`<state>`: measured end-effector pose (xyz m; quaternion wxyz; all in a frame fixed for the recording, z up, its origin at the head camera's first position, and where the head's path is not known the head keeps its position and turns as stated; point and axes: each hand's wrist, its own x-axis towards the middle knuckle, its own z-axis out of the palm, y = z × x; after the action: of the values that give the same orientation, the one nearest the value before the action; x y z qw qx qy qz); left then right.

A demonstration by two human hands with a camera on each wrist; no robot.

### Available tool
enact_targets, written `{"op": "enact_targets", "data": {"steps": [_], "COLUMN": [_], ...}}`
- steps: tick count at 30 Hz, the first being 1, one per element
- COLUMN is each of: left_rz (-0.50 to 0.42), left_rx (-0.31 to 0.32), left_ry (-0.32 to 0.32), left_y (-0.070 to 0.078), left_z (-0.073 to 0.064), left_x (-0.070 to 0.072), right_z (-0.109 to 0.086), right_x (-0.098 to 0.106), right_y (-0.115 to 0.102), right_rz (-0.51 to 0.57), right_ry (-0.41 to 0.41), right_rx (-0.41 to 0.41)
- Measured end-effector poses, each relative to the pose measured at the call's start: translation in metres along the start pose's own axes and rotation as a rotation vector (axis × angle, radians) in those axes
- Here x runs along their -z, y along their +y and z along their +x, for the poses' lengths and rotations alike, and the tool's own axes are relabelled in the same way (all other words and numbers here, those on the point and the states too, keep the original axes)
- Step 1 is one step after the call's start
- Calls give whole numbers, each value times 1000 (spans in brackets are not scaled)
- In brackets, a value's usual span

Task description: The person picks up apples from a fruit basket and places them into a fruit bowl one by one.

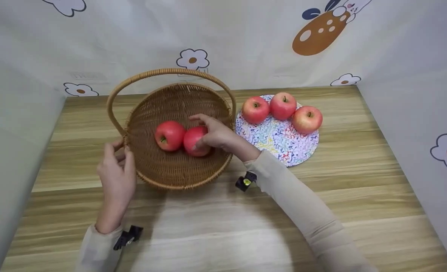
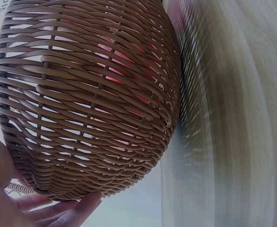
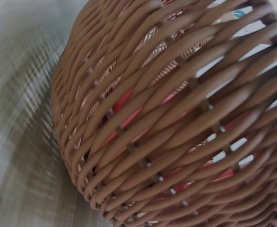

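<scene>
In the head view, my left hand point(image 1: 116, 173) grips the left rim of a brown wicker basket point(image 1: 181, 179), near the foot of its arched handle. The left wrist view has fingers point(image 2: 82, 208) of that hand against the weave. Two red apples lie side by side on the basket's floor. My right hand point(image 1: 217, 134) reaches in over the right rim, above the right-hand apple point(image 1: 194, 142). Its thumb overlaps that apple while the index finger stands spread off beyond it. The left-hand apple point(image 1: 169, 135) shows its stem. Through the weave, red patches appear in both wrist views.
Right of the basket lies a round, multicoloured mat point(image 1: 276, 145). Three more apples sit along its far edge: a left one point(image 1: 255, 110), a middle one point(image 1: 283, 105) and a right one point(image 1: 307, 119). A patterned white sheet point(image 1: 238, 45) walls the wooden table point(image 1: 359, 181) at the back and sides.
</scene>
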<state>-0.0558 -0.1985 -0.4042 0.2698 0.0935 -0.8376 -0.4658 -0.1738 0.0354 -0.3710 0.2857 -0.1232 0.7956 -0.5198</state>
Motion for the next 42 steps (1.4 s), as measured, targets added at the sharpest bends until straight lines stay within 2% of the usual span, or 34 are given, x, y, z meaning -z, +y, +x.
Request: {"op": "enact_targets", "data": {"steps": [6,15,24,35,42], "left_rz": [-4,-5,12,26,28], "left_rx": [-18,-19,-31,-18,-13], "left_ry": [7,12,25,11,-2], "left_y": [0,1,0,-2,0], "left_z": [0,0,0,1,1], "left_x": [-1,-1,-2,-2,-1], "right_z": [0,-2,-3,-9,-15], "right_x": [0,-2,-3,-3,-3], "right_y": [2,3,6,4,4], "right_rz": [-76,-261,-306,-417,-417], "right_ry": [-9,-5,-34,-54,-36], "right_rx": [3,16,68,198,226]}}
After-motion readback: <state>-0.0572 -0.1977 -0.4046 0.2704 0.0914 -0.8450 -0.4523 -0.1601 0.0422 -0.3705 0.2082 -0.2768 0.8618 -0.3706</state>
